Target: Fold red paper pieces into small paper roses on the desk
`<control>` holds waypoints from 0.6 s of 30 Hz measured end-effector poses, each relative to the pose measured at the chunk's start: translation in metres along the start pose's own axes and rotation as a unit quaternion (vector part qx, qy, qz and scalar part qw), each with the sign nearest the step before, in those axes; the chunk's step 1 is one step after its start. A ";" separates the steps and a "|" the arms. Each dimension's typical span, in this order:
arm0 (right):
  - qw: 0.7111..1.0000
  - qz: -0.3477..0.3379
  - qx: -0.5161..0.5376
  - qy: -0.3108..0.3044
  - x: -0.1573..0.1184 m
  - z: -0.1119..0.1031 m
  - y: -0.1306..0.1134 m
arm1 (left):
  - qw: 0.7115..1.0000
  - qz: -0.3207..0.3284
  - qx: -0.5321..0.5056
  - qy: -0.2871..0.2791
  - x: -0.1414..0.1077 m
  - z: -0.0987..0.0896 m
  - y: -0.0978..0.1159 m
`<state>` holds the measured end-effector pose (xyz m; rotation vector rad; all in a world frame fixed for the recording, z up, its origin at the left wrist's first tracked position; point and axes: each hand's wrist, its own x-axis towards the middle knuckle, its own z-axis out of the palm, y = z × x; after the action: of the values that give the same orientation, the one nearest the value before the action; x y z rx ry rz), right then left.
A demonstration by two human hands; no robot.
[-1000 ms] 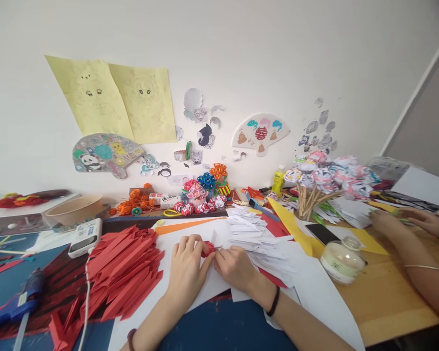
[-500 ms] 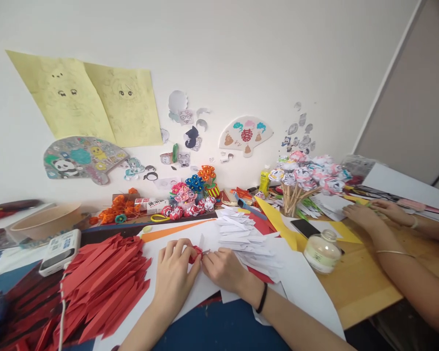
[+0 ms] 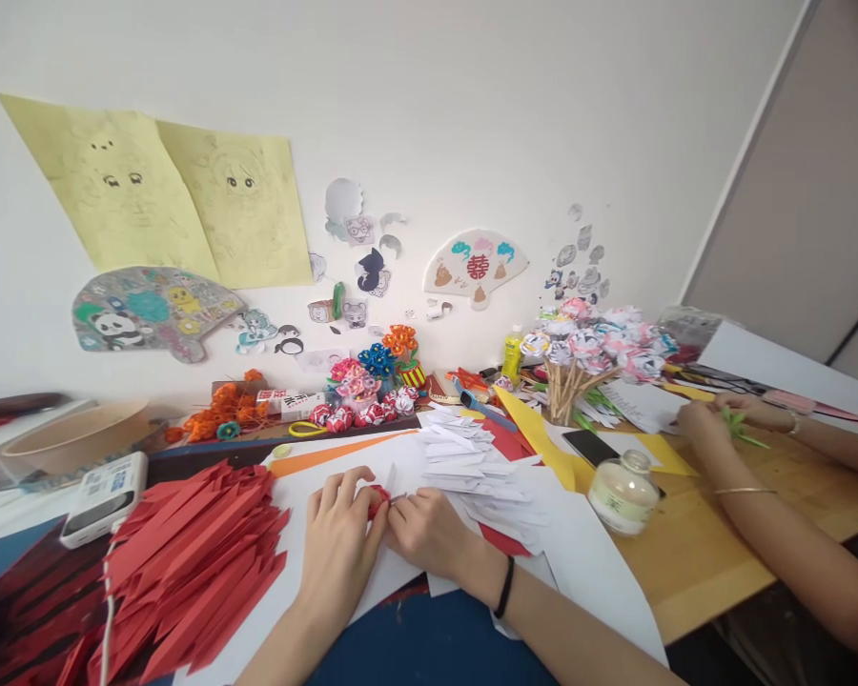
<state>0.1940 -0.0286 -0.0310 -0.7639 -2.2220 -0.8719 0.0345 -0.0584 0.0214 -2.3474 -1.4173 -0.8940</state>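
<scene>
Blue table [image 3: 429,648] below, and the left grip [image 3: 339,529] pinches the small red paper [image 3: 378,498], while the right grip [image 3: 429,532] clamps a thin piece [image 3: 398,496] beside it! Red strips [image 3: 200,562] spread left of both, white strips [image 3: 476,467] just beyond the right.

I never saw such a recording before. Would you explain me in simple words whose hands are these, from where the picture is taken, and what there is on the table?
There is no machine here: a person works with two bare hands, and a camera worn on the head looks forward and down at them. The left hand pinches a small red piece. The right hand meets it from the other side; what exactly its fingertips grip is too small to tell. To the left lies a pile of red strips, to the right white strips. Further right are a phone and a glass bottle. The hands at the far right belong to somebody else.
</scene>
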 end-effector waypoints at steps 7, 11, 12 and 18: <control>0.999 0.023 0.013 0.030 0.002 -0.004 0.001 | 1.000 0.017 0.013 0.009 0.002 -0.003 0.001; 0.999 0.021 0.040 0.026 0.002 -0.005 0.002 | 1.000 0.003 0.010 0.000 0.003 -0.005 -0.001; 0.998 0.022 0.045 0.027 0.003 -0.005 0.002 | 1.000 -0.001 0.008 -0.003 0.003 -0.006 -0.001; 0.996 0.035 0.054 0.061 0.007 -0.008 0.001 | 1.000 -0.018 -0.012 -0.008 0.004 -0.007 -0.002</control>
<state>0.1928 -0.0324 -0.0213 -0.7143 -2.1033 -0.7385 0.0315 -0.0580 0.0286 -2.3571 -1.4682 -0.9092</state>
